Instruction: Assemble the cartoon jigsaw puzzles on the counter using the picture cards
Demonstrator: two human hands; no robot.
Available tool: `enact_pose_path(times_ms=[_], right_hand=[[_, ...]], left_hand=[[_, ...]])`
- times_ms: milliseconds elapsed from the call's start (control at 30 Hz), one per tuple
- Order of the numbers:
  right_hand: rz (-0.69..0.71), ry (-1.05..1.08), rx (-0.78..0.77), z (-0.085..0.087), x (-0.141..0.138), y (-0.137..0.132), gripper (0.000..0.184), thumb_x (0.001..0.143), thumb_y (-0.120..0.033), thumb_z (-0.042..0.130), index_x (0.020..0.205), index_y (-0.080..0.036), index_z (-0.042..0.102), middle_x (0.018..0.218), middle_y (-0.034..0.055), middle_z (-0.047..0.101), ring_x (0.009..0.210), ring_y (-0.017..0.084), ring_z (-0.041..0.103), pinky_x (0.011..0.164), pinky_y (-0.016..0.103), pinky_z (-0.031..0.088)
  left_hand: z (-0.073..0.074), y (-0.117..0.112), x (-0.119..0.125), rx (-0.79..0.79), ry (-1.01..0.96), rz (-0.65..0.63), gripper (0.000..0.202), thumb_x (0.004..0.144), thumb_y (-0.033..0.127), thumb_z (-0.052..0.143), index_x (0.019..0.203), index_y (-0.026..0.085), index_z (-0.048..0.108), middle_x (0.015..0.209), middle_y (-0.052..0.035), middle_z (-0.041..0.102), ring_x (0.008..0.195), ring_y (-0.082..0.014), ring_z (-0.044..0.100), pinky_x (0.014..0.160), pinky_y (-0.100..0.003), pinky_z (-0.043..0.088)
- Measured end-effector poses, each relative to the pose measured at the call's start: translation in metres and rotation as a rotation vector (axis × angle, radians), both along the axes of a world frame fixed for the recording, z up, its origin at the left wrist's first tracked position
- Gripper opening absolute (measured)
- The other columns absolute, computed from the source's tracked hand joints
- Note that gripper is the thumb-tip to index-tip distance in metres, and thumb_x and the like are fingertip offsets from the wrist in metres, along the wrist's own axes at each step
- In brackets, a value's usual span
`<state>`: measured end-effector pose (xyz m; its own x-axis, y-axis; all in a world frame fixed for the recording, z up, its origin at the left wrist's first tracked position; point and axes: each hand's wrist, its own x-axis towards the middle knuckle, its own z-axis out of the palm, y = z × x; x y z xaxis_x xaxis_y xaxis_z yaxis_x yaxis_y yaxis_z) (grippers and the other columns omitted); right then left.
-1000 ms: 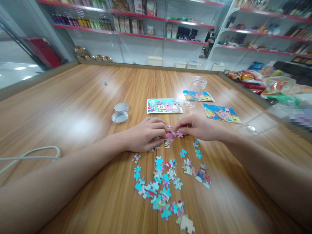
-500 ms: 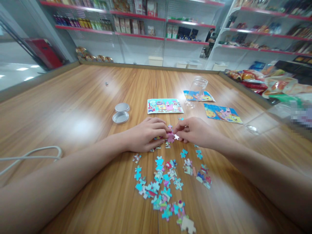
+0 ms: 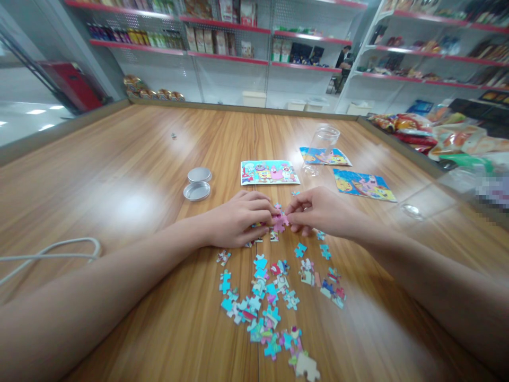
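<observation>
Fingers outstretched, my left hand [image 3: 242, 218] lies over part of a puzzle, its fingertips at the left side of a pink puzzle section [image 3: 279, 223]. From the right, my right hand [image 3: 320, 213] reaches to the same section. Its thumb and index finger pinch a small puzzle piece at the section's right edge, mostly hidden by the fingertips. Below the hands lies a loose heap of turquoise, white and pink puzzle pieces [image 3: 258, 286]. Beyond the hands, a printed cartoon picture card [image 3: 270, 173] lies flat.
Two round metal lids [image 3: 196, 191] lie left of the card. To the right are a clear plastic jar [image 3: 324, 143], two blue cartoon sheets [image 3: 363, 184] and another clear container [image 3: 429, 201]. A white cable [image 3: 75, 241] rests at left. Packaged goods [image 3: 413, 127] line the right edge.
My right hand has shifted slightly, and its fingers have come together at the pink section's right edge. The pale piece seen there before no longer shows. My left hand stays in place.
</observation>
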<state>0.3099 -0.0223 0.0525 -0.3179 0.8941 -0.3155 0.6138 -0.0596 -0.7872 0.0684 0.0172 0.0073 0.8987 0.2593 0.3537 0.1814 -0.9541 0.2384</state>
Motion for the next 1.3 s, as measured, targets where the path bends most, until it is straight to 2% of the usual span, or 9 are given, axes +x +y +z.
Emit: enact_pose_path(times_ms=[267, 467, 633, 733, 800, 967, 1033, 1167, 1300], right_hand=[[-0.007, -0.074, 0.004, -0.004, 0.002, 0.001, 0.014, 0.075, -0.027, 0.074, 0.081, -0.015, 0.073, 0.062, 0.0045, 0.069, 0.052, 0.013, 0.061, 0.044, 0.022, 0.044], [-0.039, -0.084, 0.011, -0.013, 0.001, 0.005, 0.022, 0.070, -0.032, 0.080, 0.073, -0.017, 0.064, 0.060, 0.0032, 0.069, 0.047, 0.011, 0.059, 0.041, 0.022, 0.041], [-0.040, -0.037, -0.112, -0.013, 0.007, 0.015, 0.034, 0.069, -0.042, 0.083, 0.070, -0.018, 0.060, 0.059, 0.0022, 0.067, 0.045, 0.010, 0.058, 0.039, 0.020, 0.040], [-0.064, 0.021, -0.202, -0.010, 0.012, 0.018, 0.037, 0.073, -0.047, 0.080, 0.069, -0.018, 0.057, 0.056, 0.0004, 0.064, 0.042, 0.007, 0.055, 0.035, 0.017, 0.035], [-0.048, 0.020, -0.209, -0.009, 0.013, 0.019, 0.038, 0.073, -0.047, 0.081, 0.071, -0.018, 0.056, 0.055, -0.0007, 0.063, 0.041, 0.007, 0.054, 0.034, 0.016, 0.033], [0.030, -0.104, -0.111, -0.010, 0.006, 0.016, 0.039, 0.069, -0.046, 0.083, 0.075, -0.019, 0.056, 0.056, -0.0014, 0.064, 0.039, 0.009, 0.055, 0.034, 0.019, 0.035], [0.075, -0.115, -0.086, -0.007, 0.007, 0.015, 0.037, 0.072, -0.047, 0.080, 0.077, -0.018, 0.058, 0.058, -0.0010, 0.064, 0.040, 0.009, 0.055, 0.036, 0.020, 0.037], [0.240, -0.215, 0.051, 0.015, 0.015, 0.009, 0.024, 0.083, -0.041, 0.070, 0.075, -0.018, 0.065, 0.062, 0.0007, 0.066, 0.048, 0.011, 0.059, 0.045, 0.023, 0.040], [0.505, -0.519, 0.151, 0.043, 0.018, -0.014, 0.015, 0.076, -0.034, 0.076, 0.071, -0.020, 0.071, 0.064, 0.0012, 0.068, 0.051, 0.012, 0.056, 0.048, 0.027, 0.033]], left_hand=[[0.000, 0.000, 0.000, -0.014, -0.002, 0.003, 0.019, 0.096, 0.025, 0.057, 0.112, 0.021, 0.068, 0.126, -0.0091, 0.068, 0.123, -0.0273, 0.056, 0.106, -0.046, 0.043], [0.000, 0.000, 0.000, -0.010, -0.014, 0.001, 0.017, 0.095, 0.024, 0.058, 0.110, 0.022, 0.068, 0.125, -0.0087, 0.069, 0.123, -0.0272, 0.056, 0.107, -0.046, 0.043], [0.000, 0.001, -0.001, -0.008, -0.007, -0.008, 0.018, 0.095, 0.024, 0.059, 0.110, 0.022, 0.068, 0.126, -0.0085, 0.068, 0.124, -0.0272, 0.055, 0.107, -0.046, 0.043], [0.000, 0.002, -0.001, -0.004, 0.019, -0.009, 0.017, 0.096, 0.024, 0.056, 0.110, 0.021, 0.067, 0.128, -0.0087, 0.067, 0.125, -0.0274, 0.054, 0.108, -0.046, 0.042], [0.000, 0.002, -0.001, -0.003, 0.032, -0.006, 0.018, 0.097, 0.025, 0.055, 0.110, 0.021, 0.066, 0.128, -0.0085, 0.067, 0.126, -0.0276, 0.053, 0.108, -0.046, 0.041], [0.000, 0.001, -0.002, -0.010, 0.034, 0.002, 0.019, 0.097, 0.025, 0.055, 0.112, 0.021, 0.066, 0.129, -0.0089, 0.066, 0.127, -0.0276, 0.052, 0.108, -0.046, 0.041], [0.000, 0.001, -0.002, -0.016, 0.029, -0.002, 0.018, 0.097, 0.025, 0.056, 0.111, 0.021, 0.066, 0.129, -0.0091, 0.066, 0.127, -0.0274, 0.052, 0.108, -0.046, 0.042], [0.000, 0.002, -0.002, -0.028, 0.023, -0.011, 0.019, 0.097, 0.024, 0.057, 0.113, 0.021, 0.066, 0.130, -0.0087, 0.066, 0.126, -0.0267, 0.053, 0.108, -0.045, 0.042], [-0.002, 0.003, -0.003, -0.031, 0.015, -0.021, 0.019, 0.096, 0.024, 0.058, 0.112, 0.021, 0.066, 0.129, -0.0082, 0.066, 0.126, -0.0264, 0.053, 0.109, -0.045, 0.043]])
